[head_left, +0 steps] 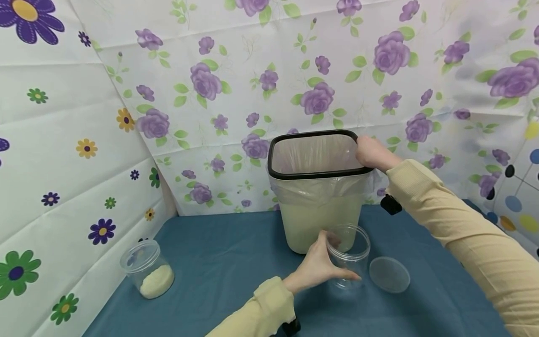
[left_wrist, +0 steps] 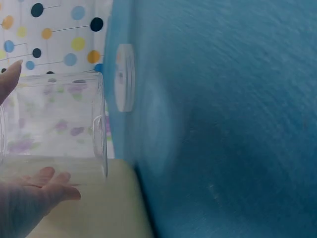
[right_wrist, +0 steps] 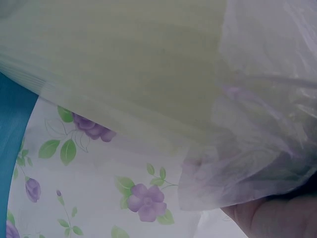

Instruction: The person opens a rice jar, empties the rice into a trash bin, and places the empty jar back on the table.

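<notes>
A clear plastic jar (head_left: 348, 255) without a lid is held by my left hand (head_left: 313, 267), thumb on the near side and fingers on the far side. The left wrist view shows the same jar (left_wrist: 57, 119) between thumb and fingers. My right hand (head_left: 375, 153) grips the black rim of a cream trash bin (head_left: 320, 210) at its right side. A thin clear bag lines the bin and folds over its outside. In the right wrist view, part of the right hand (right_wrist: 277, 218) shows by the bag (right_wrist: 247, 163).
On the blue cloth (head_left: 219, 262), a round clear lid (head_left: 389, 274) lies right of the jar. A second clear jar (head_left: 147, 269), lidded and holding a pale, doughy-looking mass, stands at the left. Flower-patterned sheets (head_left: 236, 93) hang behind and at the sides.
</notes>
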A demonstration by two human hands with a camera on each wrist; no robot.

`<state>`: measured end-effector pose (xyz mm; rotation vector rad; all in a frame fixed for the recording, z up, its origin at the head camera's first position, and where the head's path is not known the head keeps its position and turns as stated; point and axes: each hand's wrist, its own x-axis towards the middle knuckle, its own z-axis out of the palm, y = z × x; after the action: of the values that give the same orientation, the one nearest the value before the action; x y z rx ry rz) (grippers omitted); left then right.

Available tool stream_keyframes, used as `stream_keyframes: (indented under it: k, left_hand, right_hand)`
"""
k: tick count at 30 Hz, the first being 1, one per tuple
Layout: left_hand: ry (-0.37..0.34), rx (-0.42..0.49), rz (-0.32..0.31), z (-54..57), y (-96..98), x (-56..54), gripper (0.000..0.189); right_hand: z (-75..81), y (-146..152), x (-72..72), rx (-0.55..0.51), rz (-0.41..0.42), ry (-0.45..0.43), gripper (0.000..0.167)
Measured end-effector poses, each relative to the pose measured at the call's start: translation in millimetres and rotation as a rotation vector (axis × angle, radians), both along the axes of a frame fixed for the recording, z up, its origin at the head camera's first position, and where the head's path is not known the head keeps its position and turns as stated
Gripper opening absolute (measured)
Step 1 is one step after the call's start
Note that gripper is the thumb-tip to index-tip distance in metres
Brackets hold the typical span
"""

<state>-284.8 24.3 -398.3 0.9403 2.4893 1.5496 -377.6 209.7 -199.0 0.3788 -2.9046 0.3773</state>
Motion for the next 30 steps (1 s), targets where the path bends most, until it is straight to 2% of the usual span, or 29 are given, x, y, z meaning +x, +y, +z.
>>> stream_keyframes:
  k: [13,22,30]
  left_hand:
    - [-0.034,-0.008,-0.022,-13.2,15.8,-6.4,0.076]
    - [0.003,-0.028,-0.018,-22.1,18.8,-12.3,0.078]
    - [0.052,-0.058,-0.034,-25.0,19.5,-13.8,0.081]
  right_hand:
    - [-1.8,1.5,-1.6,-0.001,0.006,0.020,0.012]
    - [-2.4,1.0,-1.3,-0.015,0.005,0.013,0.015]
    - [-2.2,0.9,-1.0,-0.029,0.001,0.006,0.017]
